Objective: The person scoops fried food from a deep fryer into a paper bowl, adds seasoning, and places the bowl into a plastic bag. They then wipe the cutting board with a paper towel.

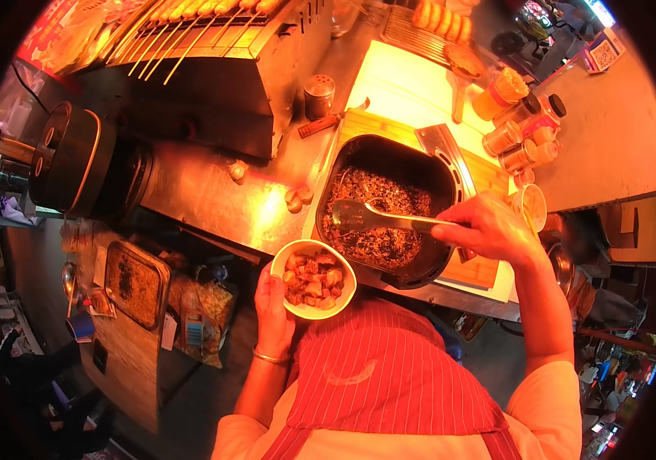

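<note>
I'm working in strong orange light. Glare on the metal counter (217, 195), yellow-white board (397, 80) near blown out. Lower left dim. Fisheye bends edges, corners black.

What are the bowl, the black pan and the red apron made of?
Bowl: maybe smooth paper or plastic; its pale rim looks thin.
Black pan: probably metal with a dark coating, though plastic parts are possible; its walls look smooth.
Red apron: seems to be striped cloth, because it drapes softly.
</note>
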`<state>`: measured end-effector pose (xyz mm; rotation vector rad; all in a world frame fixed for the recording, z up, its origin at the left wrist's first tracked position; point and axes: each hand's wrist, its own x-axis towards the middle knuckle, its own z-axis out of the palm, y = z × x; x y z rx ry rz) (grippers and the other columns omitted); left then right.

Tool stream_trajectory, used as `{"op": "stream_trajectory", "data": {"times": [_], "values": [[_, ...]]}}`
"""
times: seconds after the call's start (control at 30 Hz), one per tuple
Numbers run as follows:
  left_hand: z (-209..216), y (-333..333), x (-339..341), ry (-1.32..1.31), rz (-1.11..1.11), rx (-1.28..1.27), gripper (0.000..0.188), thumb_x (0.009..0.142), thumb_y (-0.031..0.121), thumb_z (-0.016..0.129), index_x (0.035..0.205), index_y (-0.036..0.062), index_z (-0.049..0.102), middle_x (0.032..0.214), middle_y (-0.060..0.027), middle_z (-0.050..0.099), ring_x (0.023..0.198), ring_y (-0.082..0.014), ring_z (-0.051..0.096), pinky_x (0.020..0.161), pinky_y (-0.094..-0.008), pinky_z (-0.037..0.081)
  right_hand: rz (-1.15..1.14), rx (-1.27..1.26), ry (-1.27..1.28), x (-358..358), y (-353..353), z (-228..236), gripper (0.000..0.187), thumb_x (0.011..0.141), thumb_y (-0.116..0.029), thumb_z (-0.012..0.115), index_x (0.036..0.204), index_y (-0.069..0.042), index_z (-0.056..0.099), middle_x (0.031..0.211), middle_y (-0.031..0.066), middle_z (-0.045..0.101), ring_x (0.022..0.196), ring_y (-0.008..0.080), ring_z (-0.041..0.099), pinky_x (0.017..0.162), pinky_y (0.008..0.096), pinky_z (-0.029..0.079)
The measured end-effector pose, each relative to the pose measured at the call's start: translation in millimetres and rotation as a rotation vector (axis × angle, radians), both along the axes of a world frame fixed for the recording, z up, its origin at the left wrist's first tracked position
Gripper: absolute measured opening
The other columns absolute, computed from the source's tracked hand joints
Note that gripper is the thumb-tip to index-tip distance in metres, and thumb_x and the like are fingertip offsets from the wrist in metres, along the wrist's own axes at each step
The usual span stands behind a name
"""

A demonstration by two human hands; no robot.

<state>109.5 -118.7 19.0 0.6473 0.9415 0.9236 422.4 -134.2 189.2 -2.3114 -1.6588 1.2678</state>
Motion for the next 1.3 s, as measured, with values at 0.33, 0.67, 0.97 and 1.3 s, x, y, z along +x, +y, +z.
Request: {"op": "stream_trajectory", "data": {"times": [0.33, 0.67, 0.97, 1.3], "values": [[1.1, 0.1, -1.7, -0.068, 0.004, 0.014, 0.044, 0.096, 0.032, 0.053, 0.125, 0.0004, 0.045, 0.119, -0.0076, 0.054, 0.109, -0.0160, 0.053, 0.095, -0.0308, 0.044, 0.321, 0.447, -0.098, -25.1, -15.5, 7.5, 0.035, 0.081, -0.037, 0.066, 0.097, -0.006, 0.066, 0.076, 0.0160, 0.064, 0.073, 0.0363, 0.062, 0.061, 0.0446, 0.047], [-3.8, -1.6, -0.6, -0.066, 0.004, 0.025, 0.042, 0.096, 0.031, 0.053, 0.124, 0.0007, 0.046, 0.117, -0.0069, 0.055, 0.108, -0.0152, 0.053, 0.095, -0.0301, 0.044, 0.584, 0.403, -0.858, -39.3, 51.0, -60.1, 0.012, 0.079, -0.020, 0.064, 0.073, -0.010, 0.065, 0.069, 0.0073, 0.063, 0.067, 0.0227, 0.064, 0.057, 0.0367, 0.047], [-5.1, -1.4, 2.7, -0.043, 0.018, 0.030, 0.044, 0.095, 0.034, 0.054, 0.124, 0.0007, 0.046, 0.117, -0.0073, 0.055, 0.108, -0.0155, 0.053, 0.095, -0.0303, 0.043, 1.036, 0.433, -0.842, -107.1, 29.7, -40.6, 0.013, 0.072, -0.019, 0.061, 0.060, -0.016, 0.062, 0.058, -0.0012, 0.054, 0.058, 0.0143, 0.055, 0.050, 0.0310, 0.035], [1.3, 0.1, -0.8, -0.013, -0.013, 0.004, 0.048, 0.096, 0.037, 0.052, 0.125, 0.0003, 0.044, 0.118, -0.0081, 0.054, 0.109, -0.0163, 0.053, 0.095, -0.0312, 0.044, 0.521, 0.304, -0.614, -12.7, 28.7, -19.9, 0.030, 0.078, -0.042, 0.067, 0.084, -0.012, 0.068, 0.071, 0.0099, 0.063, 0.066, 0.0281, 0.064, 0.058, 0.0428, 0.048]]}}
